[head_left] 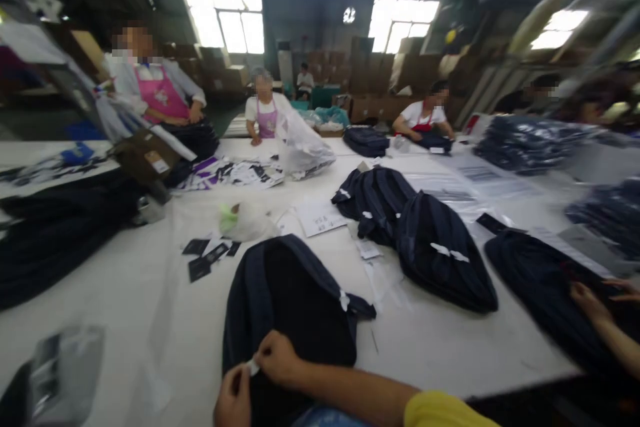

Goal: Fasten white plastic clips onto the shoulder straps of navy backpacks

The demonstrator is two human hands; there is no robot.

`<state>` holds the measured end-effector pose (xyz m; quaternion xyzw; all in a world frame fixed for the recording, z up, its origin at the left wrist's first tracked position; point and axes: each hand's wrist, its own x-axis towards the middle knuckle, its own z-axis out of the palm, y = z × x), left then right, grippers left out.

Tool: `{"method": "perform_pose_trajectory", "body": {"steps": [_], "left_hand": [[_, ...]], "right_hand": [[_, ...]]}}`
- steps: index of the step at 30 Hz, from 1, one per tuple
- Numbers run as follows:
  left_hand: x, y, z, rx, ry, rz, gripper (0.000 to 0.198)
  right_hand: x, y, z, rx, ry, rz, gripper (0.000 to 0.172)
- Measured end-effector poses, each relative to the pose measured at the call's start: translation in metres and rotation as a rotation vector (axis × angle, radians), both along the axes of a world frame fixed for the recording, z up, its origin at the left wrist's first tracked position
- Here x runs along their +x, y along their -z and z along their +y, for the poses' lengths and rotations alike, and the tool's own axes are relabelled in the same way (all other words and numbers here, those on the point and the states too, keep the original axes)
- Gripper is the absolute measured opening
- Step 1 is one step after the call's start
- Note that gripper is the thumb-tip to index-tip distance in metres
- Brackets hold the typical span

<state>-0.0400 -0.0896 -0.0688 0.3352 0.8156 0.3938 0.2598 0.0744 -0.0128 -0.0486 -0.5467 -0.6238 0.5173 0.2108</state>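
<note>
A dark navy backpack [313, 293] lies strap side up on the white table, close in front of me. Both my hands are at its lower left edge. Between their fingertips is a small white strip [253, 367], on or beside the left shoulder strap [260, 287]. My left hand [234, 397] pinches the strip from the left, partly cut off by the bottom of the picture. Thumb and finger of my right hand [279, 357] close on its other end. A similar white piece [344, 300] is wrapped around the right strap, which hangs out to the side.
More navy backpacks [445, 253] lie right of centre. At the far right, another person's hands [593, 303] rest on a dark bag. Black cards [200, 269], a clear plastic bag [255, 221] and a paper sheet [320, 217] lie beyond my backpack. Several people work across the table [195, 340].
</note>
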Motion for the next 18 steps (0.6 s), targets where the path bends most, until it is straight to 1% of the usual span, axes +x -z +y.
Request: {"method": "perform_pose_trajectory", "body": {"steps": [2, 4, 6, 8, 9, 11, 12, 16, 18], "left_hand": [[0.004, -0.002, -0.005, 0.044, -0.059, -0.113, 0.036], [0.009, -0.001, -0.006, 0.095, -0.131, -0.22, 0.04], [0.015, 0.001, -0.004, 0.149, -0.241, -0.357, 0.04], [0.018, 0.004, -0.003, 0.183, -0.334, -0.522, 0.042], [0.018, 0.004, -0.003, 0.186, -0.355, -0.599, 0.042], [0.017, 0.003, -0.002, 0.177, -0.349, -0.708, 0.044], [0.015, 0.002, -0.002, 0.165, -0.337, -0.738, 0.044], [0.008, -0.006, -0.001, 0.11, -0.334, -0.801, 0.045], [0.005, -0.01, 0.001, 0.091, -0.29, -0.796, 0.043]], "right_hand": [[-0.003, -0.001, -0.001, 0.019, -0.005, 0.046, 0.013], [-0.004, 0.0, 0.001, -0.017, -0.043, 0.076, 0.013], [-0.002, 0.001, 0.001, -0.017, -0.08, 0.097, 0.013], [0.002, 0.003, -0.001, 0.066, -0.119, 0.129, 0.013], [0.004, 0.003, -0.001, 0.117, -0.14, 0.147, 0.013], [0.009, 0.004, -0.003, 0.189, -0.189, 0.178, 0.013], [0.012, 0.005, -0.003, 0.2, -0.212, 0.188, 0.013], [0.017, 0.007, -0.001, 0.218, -0.26, 0.197, 0.013], [0.019, 0.007, 0.0, 0.225, -0.265, 0.202, 0.012]]}}
